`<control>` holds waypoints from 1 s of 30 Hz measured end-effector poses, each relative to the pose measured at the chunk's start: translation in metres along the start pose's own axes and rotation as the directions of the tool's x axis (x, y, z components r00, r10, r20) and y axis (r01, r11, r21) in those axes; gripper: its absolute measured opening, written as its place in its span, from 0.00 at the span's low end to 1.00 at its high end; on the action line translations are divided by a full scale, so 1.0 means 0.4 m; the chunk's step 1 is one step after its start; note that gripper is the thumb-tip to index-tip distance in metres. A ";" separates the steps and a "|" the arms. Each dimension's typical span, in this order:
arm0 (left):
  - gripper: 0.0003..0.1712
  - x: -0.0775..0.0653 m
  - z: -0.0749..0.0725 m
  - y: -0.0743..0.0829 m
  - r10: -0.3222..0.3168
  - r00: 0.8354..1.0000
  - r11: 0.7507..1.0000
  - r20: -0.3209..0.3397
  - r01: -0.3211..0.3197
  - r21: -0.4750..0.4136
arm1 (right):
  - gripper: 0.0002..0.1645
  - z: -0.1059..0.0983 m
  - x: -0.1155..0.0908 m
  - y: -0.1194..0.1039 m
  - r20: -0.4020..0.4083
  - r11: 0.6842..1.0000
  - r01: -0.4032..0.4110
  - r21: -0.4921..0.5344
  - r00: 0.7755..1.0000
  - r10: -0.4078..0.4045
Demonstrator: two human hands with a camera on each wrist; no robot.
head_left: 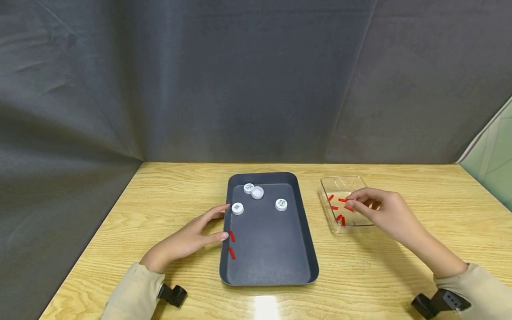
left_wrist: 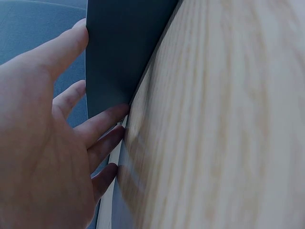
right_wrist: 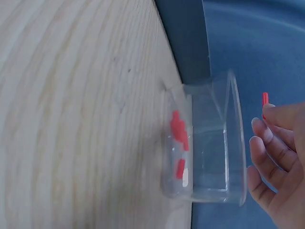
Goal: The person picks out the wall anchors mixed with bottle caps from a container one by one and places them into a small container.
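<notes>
My right hand [head_left: 380, 209] is above the clear container [head_left: 347, 226], pinching a small red stick [right_wrist: 265, 98] between thumb and fingertip. Several more red sticks [right_wrist: 179, 131] lie on the container's floor. Against the left side of the dark grey tray [head_left: 270, 249], my left hand [head_left: 192, 238] rests with spread, mostly straight fingers; its thumb touches the rim. Inside the tray, two red sticks [head_left: 232, 253] lie along the left edge. White round caps stand farther back: one cap [head_left: 281, 204] to the right, another cap [head_left: 238, 208] to the left, and an upturned cap [head_left: 257, 192] touching a printed cap [head_left: 248, 188].
The tray and container stand on a wood-grain table [head_left: 184, 195], with a gap of table between them. A dark grey curtain [head_left: 256, 89] hangs behind. Black camera mounts [head_left: 173, 295] are strapped at both wrists.
</notes>
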State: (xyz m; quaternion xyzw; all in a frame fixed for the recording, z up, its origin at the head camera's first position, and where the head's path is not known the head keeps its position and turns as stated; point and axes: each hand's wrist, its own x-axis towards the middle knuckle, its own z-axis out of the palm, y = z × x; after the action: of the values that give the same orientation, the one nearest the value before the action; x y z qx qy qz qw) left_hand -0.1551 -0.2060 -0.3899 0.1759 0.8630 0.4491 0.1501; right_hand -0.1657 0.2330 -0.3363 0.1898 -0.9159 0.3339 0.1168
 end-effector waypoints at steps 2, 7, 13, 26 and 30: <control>0.41 0.000 0.000 0.000 -0.001 1.000 1.000 -0.001 0.001 -0.001 | 0.04 0.000 0.001 0.009 0.002 1.000 -0.002 0.000 1.000 0.002; 0.41 -0.001 0.000 0.002 0.008 1.000 1.000 0.000 -0.008 -0.002 | 0.05 0.004 0.002 0.030 0.005 0.999 -0.036 -0.007 0.999 0.036; 0.41 -0.003 0.000 0.005 0.003 1.000 1.000 0.004 -0.003 -0.010 | 0.05 0.010 0.006 0.043 0.001 0.999 -0.013 -0.039 1.000 0.013; 0.40 0.000 0.000 0.000 0.013 1.000 1.000 0.003 -0.013 -0.009 | 0.05 0.018 0.009 0.038 0.008 0.999 -0.004 -0.053 1.000 0.005; 0.39 0.001 0.001 -0.002 0.039 0.999 0.999 0.004 -0.039 -0.008 | 0.06 0.019 0.009 0.039 0.011 0.998 -0.002 -0.068 1.000 0.003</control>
State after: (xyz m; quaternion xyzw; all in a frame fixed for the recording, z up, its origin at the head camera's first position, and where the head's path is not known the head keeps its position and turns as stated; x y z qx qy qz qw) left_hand -0.1553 -0.2059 -0.3907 0.1930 0.8574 0.4548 0.1441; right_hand -0.1761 0.2380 -0.3496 0.1865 -0.9276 0.3017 0.1174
